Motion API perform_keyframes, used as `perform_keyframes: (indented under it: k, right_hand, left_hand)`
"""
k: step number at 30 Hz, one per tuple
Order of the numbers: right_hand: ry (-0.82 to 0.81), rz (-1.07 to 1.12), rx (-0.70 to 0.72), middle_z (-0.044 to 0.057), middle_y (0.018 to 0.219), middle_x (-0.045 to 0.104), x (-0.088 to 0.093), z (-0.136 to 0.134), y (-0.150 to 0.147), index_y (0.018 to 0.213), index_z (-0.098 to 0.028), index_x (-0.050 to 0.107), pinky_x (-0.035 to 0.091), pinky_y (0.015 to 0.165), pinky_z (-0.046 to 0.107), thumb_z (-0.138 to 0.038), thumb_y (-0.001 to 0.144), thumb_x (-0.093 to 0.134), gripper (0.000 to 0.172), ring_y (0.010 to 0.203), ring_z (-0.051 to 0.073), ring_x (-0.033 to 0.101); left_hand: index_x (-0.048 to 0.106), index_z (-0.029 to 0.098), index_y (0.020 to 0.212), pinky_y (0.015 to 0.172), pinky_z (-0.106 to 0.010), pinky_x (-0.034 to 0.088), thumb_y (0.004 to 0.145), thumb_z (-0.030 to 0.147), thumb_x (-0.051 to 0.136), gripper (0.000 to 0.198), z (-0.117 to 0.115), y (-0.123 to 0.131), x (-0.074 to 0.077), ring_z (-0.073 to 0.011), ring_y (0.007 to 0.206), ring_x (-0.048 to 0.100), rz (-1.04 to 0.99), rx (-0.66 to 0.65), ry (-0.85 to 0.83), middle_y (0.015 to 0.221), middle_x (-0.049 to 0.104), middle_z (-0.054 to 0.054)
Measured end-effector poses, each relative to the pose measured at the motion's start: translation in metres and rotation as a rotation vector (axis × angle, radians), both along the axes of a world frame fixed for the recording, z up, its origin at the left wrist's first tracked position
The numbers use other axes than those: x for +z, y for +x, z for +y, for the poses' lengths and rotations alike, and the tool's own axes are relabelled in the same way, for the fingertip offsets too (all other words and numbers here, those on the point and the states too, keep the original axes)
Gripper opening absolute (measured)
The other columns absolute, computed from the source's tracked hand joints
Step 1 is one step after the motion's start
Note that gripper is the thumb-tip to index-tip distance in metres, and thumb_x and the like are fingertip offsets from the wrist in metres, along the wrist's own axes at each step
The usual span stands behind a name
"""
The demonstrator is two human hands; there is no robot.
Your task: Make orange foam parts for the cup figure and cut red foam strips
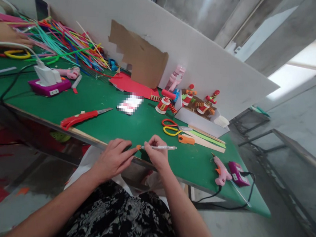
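My left hand point(115, 158) pinches a small orange piece point(138, 146) at the near edge of the green table point(135, 126). My right hand point(156, 154) grips a slim white pen point(161, 147) that lies level, its tip touching the orange piece. Both hands sit close together over the table's front edge. Just beyond them lie scissors point(173, 128) with red and yellow handles and an orange cutter point(186, 139).
Red pliers point(80, 118) lie at front left, a pink glue gun point(221, 172) and purple charger point(237, 173) at front right. A white box point(199, 116) holds small red figures. Colourful straws point(62, 41) pile at back left, where another person's hand point(8, 33) rests. A white board point(196, 52) backs the table.
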State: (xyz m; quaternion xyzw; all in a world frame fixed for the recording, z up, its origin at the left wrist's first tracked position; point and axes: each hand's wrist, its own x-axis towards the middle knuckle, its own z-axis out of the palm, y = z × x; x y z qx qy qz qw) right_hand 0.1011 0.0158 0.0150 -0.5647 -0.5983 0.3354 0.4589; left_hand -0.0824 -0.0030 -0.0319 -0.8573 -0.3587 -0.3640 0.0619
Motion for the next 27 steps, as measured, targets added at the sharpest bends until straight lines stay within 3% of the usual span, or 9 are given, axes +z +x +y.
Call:
perform_keyframes:
  k: [6, 27]
  right_hand:
    - [0.007, -0.082, -0.037, -0.008, 0.047, 0.037, -0.0014, 0.0001, -0.0005, 0.055, -0.024, 0.04, 0.027, 0.047, 0.023, -0.04, 0.069, 0.057, 0.027, 0.047, 0.01, 0.032]
    - [0.016, -0.122, -0.004, -0.008, 0.049, 0.037, -0.005, 0.0014, 0.0, 0.057, -0.025, 0.04, 0.027, 0.047, 0.023, -0.039, 0.072, 0.056, 0.026, 0.048, 0.01, 0.034]
  left_hand:
    - [0.07, 0.014, 0.11, 0.081, -0.038, 0.045, 0.096, 0.022, 0.047, 0.028, 0.0022, 0.0011, -0.0017, -0.0252, 0.098, 0.051, -0.053, -0.025, 0.063, 0.108, 0.063, -0.013]
    - [0.067, 0.013, 0.113, 0.082, -0.04, 0.046, 0.096, 0.021, 0.047, 0.028, 0.0023, 0.0009, -0.0014, -0.0255, 0.1, 0.051, -0.068, -0.035, 0.057, 0.108, 0.062, -0.014]
